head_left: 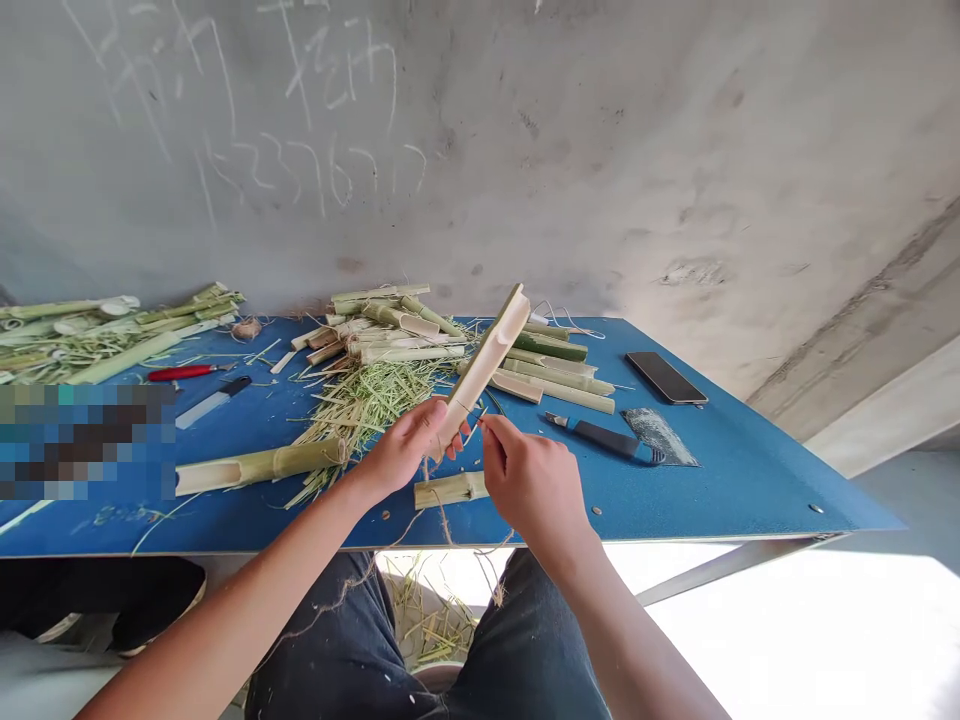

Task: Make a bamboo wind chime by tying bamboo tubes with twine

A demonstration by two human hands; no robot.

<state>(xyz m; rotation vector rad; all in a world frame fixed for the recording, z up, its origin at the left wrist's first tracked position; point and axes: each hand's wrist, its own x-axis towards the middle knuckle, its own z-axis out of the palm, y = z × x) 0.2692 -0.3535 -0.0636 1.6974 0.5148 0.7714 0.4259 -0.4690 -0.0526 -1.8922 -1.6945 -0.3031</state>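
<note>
Desk (757,490), far left: bamboo strips (161,335) heaped, red-handled tool (180,373) just in front. Above middle of front edge: left hand (411,440) grasping split bamboo piece (487,362), tilted; twine (445,524) dangling below, over front edge. Right hand (531,480) curled closed beside bamboo; whether pinching twine, cannot tell. Knife (607,438) farther right, phone (666,377) near right edge.

Bare forearms (292,567) converge, left grip (409,440) curled, right grip (536,480) pinched just beside it.

Over the table (750,470), the raised bamboo piece (489,360) is left of the phone (664,377).
</note>
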